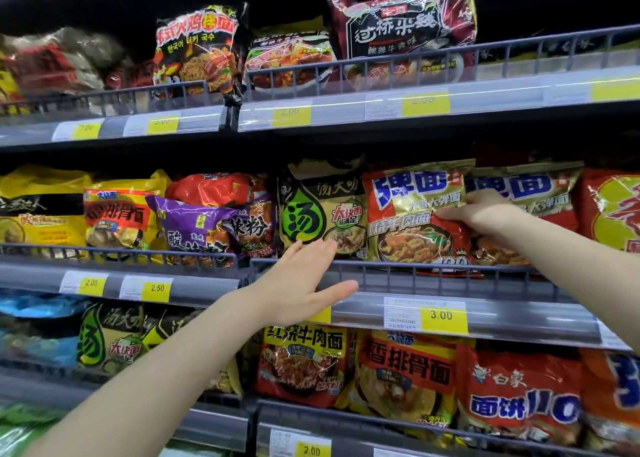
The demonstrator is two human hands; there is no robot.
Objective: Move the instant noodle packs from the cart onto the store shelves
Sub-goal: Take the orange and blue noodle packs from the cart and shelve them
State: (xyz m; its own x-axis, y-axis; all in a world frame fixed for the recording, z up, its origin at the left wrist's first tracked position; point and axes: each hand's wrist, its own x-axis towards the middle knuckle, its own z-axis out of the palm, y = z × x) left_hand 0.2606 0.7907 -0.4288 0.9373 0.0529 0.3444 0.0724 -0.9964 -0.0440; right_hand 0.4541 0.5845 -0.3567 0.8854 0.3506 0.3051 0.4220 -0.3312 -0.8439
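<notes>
Gripping a red-and-gold noodle pack [412, 221] by its right edge, the right hand [485, 214] holds it upright on the middle shelf [450, 280]; the left hand [304, 280], fingers straight, hovers before the rail, beside a green-and-black pack [322, 207].

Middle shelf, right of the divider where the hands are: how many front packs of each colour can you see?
Green-beige pack: 1
Red-gold packs: 2
Red pack with yellow circle, cut off by the picture's edge: 1
Total: 4
</notes>
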